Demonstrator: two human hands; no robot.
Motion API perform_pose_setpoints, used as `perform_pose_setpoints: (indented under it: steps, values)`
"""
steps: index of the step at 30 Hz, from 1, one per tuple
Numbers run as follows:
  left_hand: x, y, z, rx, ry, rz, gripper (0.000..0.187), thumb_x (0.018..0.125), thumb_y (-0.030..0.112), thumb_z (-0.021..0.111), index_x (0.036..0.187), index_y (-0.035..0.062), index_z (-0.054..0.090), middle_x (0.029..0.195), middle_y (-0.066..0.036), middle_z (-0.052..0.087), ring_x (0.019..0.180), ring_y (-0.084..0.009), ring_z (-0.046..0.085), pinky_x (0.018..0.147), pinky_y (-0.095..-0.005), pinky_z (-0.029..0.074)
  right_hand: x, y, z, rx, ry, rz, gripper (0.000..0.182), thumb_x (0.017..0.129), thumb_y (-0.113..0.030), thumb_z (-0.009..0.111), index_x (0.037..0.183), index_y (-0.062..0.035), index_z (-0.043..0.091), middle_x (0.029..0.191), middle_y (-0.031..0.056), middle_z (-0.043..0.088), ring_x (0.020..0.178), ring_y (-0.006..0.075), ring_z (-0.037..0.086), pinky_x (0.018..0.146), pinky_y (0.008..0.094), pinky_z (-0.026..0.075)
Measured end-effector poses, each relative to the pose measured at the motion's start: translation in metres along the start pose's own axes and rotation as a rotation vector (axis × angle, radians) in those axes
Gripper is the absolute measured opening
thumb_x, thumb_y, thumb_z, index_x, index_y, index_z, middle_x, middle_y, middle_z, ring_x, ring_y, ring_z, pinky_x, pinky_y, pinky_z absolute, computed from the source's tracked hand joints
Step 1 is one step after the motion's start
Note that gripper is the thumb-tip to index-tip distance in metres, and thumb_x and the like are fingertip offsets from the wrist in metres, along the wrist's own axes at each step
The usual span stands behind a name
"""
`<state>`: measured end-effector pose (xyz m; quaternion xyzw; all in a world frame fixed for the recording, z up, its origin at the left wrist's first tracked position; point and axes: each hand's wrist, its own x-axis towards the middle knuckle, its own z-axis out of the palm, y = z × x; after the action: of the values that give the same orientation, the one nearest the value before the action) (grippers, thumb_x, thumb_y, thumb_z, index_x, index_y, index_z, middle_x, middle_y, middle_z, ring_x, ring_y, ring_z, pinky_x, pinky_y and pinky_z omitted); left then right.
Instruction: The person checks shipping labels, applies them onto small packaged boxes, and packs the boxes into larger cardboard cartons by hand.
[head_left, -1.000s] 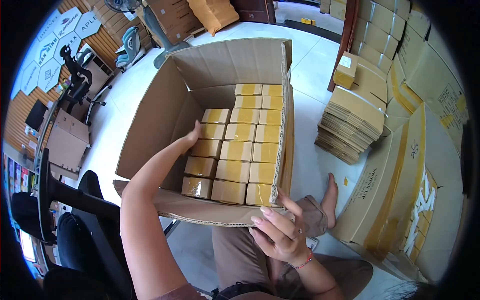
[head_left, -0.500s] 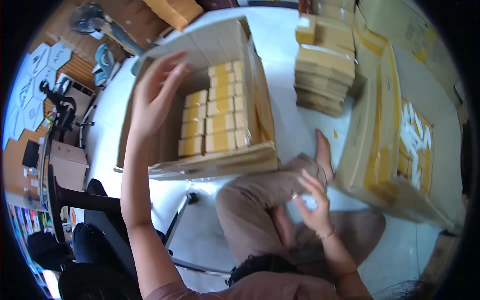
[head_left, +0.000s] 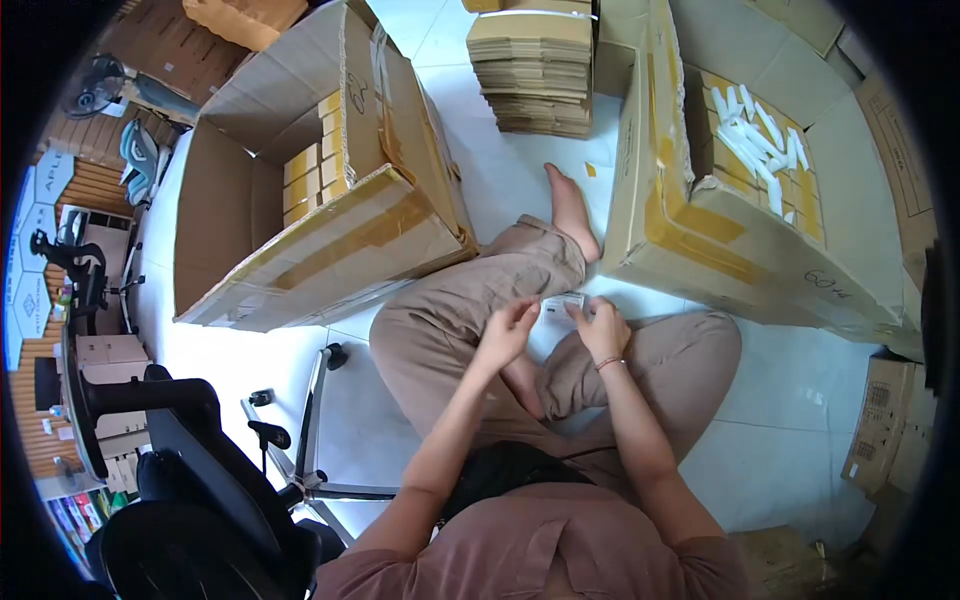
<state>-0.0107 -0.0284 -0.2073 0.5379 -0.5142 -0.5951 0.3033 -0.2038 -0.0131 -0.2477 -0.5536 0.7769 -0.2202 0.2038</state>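
Note:
Over my crossed legs, my left hand [head_left: 508, 336] and my right hand [head_left: 602, 332] are close together. Between them is a small clear-and-white plastic packet [head_left: 562, 307]. My right thumb and fingers pinch its right side. The fingertips of my left hand are closed at its left edge. Its contents are too small to make out. To the left stands an open carton [head_left: 330, 265] with small taped boxes [head_left: 302, 178] inside. At the right, another open carton [head_left: 700, 250] holds similar boxes, with white tube-like pieces [head_left: 752, 145] lying on top.
A stack of flattened cardboard [head_left: 532, 75] stands on the floor between the cartons. A black office chair [head_left: 190, 490] with metal legs is close on my left. More cartons [head_left: 880, 420] line the right side. A standing fan [head_left: 98, 85] is at the far left.
My left hand has come down from above the left carton to meet my right hand, and the packet now shows between them. The view has turned toward the right.

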Motion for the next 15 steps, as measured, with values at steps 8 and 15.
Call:
perform_pose_setpoints:
  steps: [8,15]
  values:
    - [0.018,-0.116,0.054,0.080,0.274,0.017,0.056,0.088,0.020,0.070,0.136,0.0018,0.046,0.118,-0.013,0.060,0.096,-0.0176,0.062,0.079,-0.0302,0.051,0.010,0.063,0.061,0.475,-0.117,-0.010,0.032,0.080,-0.021,0.079,0.070,0.0015,0.060,0.061,0.0060,0.061,0.055,0.0112,0.053,0.053,0.0280,0.043]
    - [0.020,-0.090,0.036,0.114,0.123,-0.086,0.033,0.086,0.026,0.073,0.097,-0.0041,0.064,0.069,-0.005,0.064,0.066,-0.0083,0.057,0.060,-0.0254,0.047,0.012,0.049,0.033,0.626,-0.104,0.062,0.030,0.084,-0.019,0.075,0.071,0.0021,0.059,0.061,-0.0003,0.057,0.059,0.0073,0.048,0.055,0.0256,0.040]
